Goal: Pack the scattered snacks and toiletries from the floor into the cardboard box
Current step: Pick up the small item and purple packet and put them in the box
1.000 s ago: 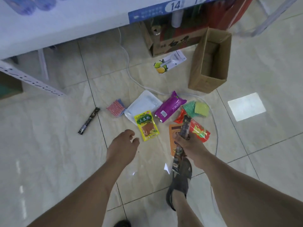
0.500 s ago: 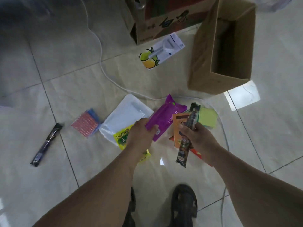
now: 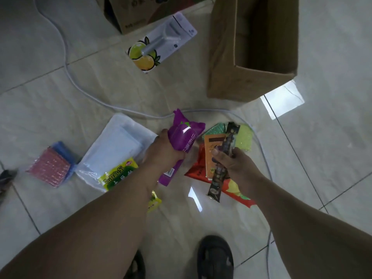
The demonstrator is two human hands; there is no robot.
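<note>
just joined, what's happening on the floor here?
A person is gathering packets off the tiled floor. The left hand grips a purple packet; the right hand holds a dark stick-shaped packet together with an orange packet. The open cardboard box stands just beyond them. A yellow snack bag, red packet and carded tool still lie on the floor.

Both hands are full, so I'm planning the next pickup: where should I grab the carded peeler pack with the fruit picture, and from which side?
Probably pinch the peeler pack by a long edge of its card, from above. It lies flat on the floor, apart from the other items, and the raised blister in the middle looks awkward to grip.
</note>
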